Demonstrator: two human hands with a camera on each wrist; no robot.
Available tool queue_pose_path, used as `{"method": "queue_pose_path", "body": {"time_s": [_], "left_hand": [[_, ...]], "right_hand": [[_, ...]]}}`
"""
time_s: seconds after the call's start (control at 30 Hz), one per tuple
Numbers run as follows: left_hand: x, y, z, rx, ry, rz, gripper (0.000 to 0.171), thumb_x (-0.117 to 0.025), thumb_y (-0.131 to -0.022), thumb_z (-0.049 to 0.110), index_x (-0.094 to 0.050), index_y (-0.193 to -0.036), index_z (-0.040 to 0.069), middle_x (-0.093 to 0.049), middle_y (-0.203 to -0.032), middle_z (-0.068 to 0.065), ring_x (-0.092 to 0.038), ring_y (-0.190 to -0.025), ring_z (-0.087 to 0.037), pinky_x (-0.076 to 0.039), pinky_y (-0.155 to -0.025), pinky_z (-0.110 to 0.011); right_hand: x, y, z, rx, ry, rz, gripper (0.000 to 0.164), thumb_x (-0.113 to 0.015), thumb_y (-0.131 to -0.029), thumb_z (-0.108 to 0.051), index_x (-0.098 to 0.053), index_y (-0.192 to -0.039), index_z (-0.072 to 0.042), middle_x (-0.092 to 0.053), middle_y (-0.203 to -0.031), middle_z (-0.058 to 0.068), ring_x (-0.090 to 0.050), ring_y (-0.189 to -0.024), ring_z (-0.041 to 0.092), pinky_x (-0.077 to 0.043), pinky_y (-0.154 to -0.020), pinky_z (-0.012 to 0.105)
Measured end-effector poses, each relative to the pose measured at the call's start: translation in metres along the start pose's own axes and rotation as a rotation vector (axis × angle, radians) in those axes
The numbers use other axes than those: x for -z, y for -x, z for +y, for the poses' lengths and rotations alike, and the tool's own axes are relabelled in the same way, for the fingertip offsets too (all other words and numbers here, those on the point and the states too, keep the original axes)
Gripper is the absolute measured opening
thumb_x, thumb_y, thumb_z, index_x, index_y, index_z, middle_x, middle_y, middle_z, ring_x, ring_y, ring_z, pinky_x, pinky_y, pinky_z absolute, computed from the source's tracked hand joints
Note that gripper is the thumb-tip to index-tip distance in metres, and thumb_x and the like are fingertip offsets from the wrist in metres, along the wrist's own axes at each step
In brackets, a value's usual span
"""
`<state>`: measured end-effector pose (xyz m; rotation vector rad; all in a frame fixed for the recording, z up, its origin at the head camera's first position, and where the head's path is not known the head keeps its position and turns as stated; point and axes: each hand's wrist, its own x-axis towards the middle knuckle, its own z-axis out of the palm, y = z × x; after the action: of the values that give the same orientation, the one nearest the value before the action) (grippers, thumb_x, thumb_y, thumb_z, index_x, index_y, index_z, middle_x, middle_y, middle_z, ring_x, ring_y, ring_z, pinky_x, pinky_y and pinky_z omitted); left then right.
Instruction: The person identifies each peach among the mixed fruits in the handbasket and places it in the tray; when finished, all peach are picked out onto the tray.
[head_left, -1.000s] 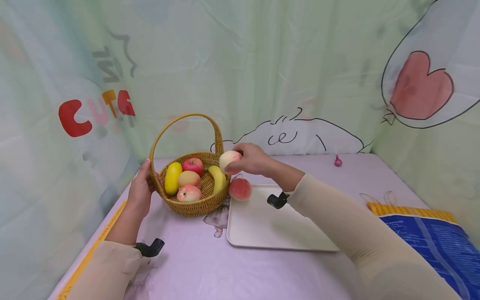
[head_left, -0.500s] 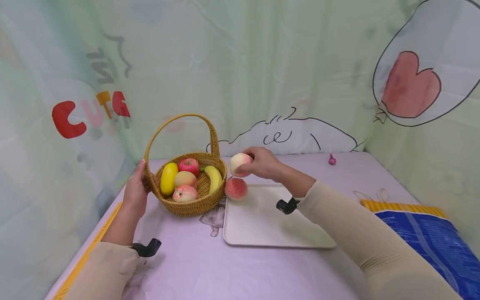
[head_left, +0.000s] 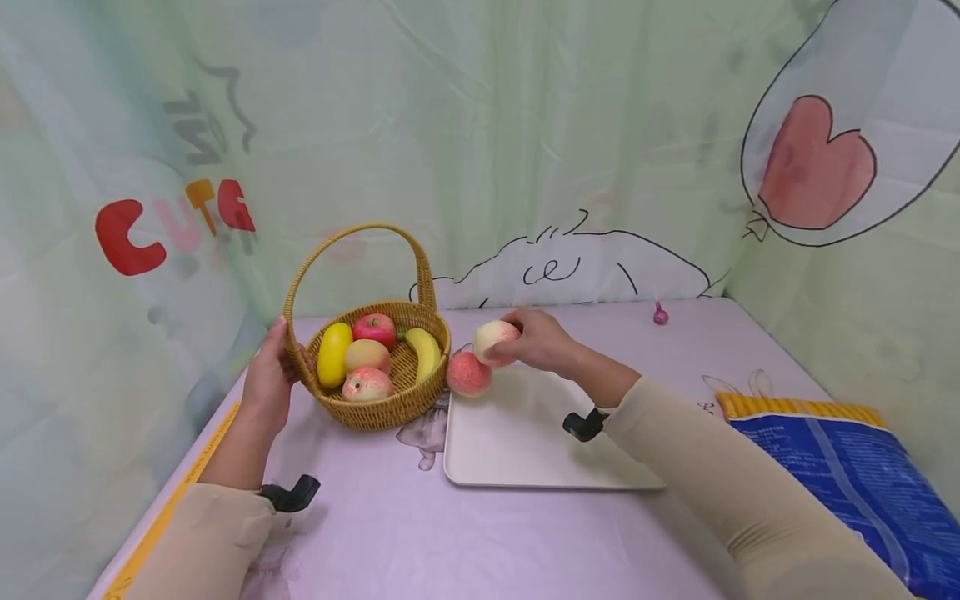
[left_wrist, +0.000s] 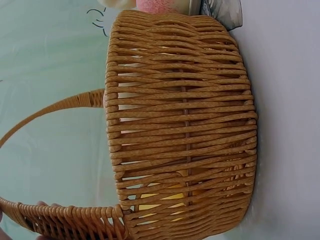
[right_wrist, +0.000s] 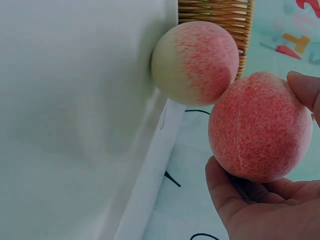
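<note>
My right hand (head_left: 542,340) grips a white-and-pink peach (head_left: 495,342) over the far left part of the tray; its reddish side (right_wrist: 260,127) faces the right wrist camera. A second peach (head_left: 469,374) sits in the tray's far left corner, close beside the held one. With my left hand (head_left: 270,375) I hold the wicker basket (head_left: 390,414) at the base of its handle (left_wrist: 60,220); the fingers are partly hidden behind it. Inside the basket lie a yellow oblong fruit (head_left: 334,355), a red apple (head_left: 375,331), a pale orange round fruit (head_left: 367,356), a peach (head_left: 367,384) and a banana (head_left: 423,353).
The white tray (head_left: 540,450) lies right of the basket on a pale purple cloth (head_left: 420,542). A blue bag with a yellow edge (head_left: 840,475) lies at the right. A small purple onion-like thing (head_left: 660,314) sits at the back. Printed curtains (head_left: 480,150) enclose the table.
My right hand has carried its peach from the basket's right rim rightward and down to just over the tray's corner. The left hand stays on the basket handle. The view has shifted slightly.
</note>
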<state>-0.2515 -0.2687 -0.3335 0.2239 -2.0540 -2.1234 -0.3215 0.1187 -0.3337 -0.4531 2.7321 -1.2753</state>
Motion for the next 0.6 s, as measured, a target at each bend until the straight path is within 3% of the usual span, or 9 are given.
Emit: {"method": "queue_pose_path", "body": {"time_s": [0.6], "left_hand": [[0.0,-0.001,0.0,-0.002,0.005,0.008,0.057,-0.039,-0.102,0.07,-0.051,-0.098,0.014,-0.049,-0.091,0.004,-0.045,-0.094,-0.018,-0.036,-0.091,-0.029]], "right_hand": [[0.006,0.009,0.031,-0.087,0.015,0.028,0.059,-0.08,-0.086,-0.034,-0.061,-0.133,-0.003,-0.067,-0.12,0.012,-0.06,-0.105,0.026,-0.049,-0.088,0.037]]}}
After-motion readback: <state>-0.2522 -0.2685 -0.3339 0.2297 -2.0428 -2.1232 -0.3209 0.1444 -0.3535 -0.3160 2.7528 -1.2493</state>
